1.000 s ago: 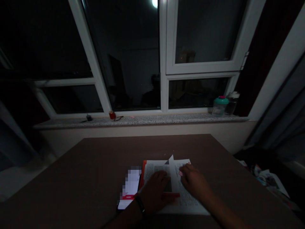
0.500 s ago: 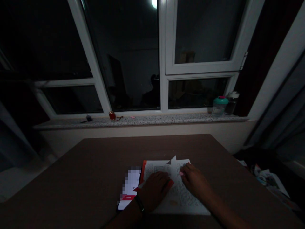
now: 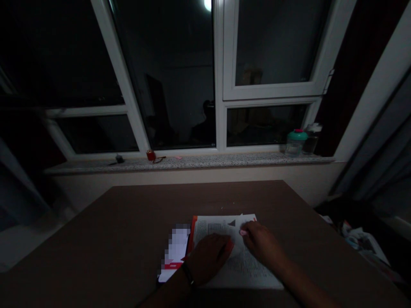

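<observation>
White-framed windows (image 3: 219, 77) fill the upper part of the view, their panes dark, with a bright light (image 3: 208, 4) showing near the top. On the speckled sill (image 3: 218, 161) stand a bottle with a teal lid (image 3: 296, 144) and, just beside it, a clear bottle with a pale cap (image 3: 312, 140). Farther left along the sill are a small red container (image 3: 150, 155) and a small dark object (image 3: 119, 158). A grey curtain (image 3: 382, 137) hangs at the right.

Below the sill is a brown counter (image 3: 144, 214), on which a book (image 3: 253, 267) lies open near the front edge, its pages printed. A phone (image 3: 176, 252) with a lit screen lies against the book's left side, partly blurred out.

The left hand (image 3: 210, 259), a dark band (image 3: 188, 273) around its wrist, rests on the left part of the book. Its fingers are close together, pinching a red strip (image 3: 229, 248) against the thumb; a red tip also shows at the hand's other side.

The right hand (image 3: 261, 239) is over the upper right part of the pages, fingers curled. A small pink spot (image 3: 243, 232) shows at its fingertips; I cannot tell whether they grip anything.
</observation>
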`<action>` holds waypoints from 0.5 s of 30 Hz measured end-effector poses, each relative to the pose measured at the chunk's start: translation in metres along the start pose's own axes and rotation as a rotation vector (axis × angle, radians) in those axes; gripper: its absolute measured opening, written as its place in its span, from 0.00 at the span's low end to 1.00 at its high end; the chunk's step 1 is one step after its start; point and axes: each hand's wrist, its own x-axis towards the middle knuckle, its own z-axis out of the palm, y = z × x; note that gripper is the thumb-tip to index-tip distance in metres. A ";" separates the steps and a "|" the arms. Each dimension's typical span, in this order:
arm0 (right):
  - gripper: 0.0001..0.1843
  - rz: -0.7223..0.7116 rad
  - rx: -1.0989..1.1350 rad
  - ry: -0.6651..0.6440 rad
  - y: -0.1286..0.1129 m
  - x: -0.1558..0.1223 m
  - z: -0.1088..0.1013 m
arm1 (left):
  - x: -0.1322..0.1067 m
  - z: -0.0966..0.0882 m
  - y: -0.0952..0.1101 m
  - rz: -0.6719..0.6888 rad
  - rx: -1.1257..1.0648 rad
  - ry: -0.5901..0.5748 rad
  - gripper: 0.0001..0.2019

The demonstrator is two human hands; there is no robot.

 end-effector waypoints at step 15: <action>0.10 -0.054 0.102 0.050 -0.004 -0.001 0.000 | 0.001 0.003 -0.003 -0.048 -0.137 0.075 0.17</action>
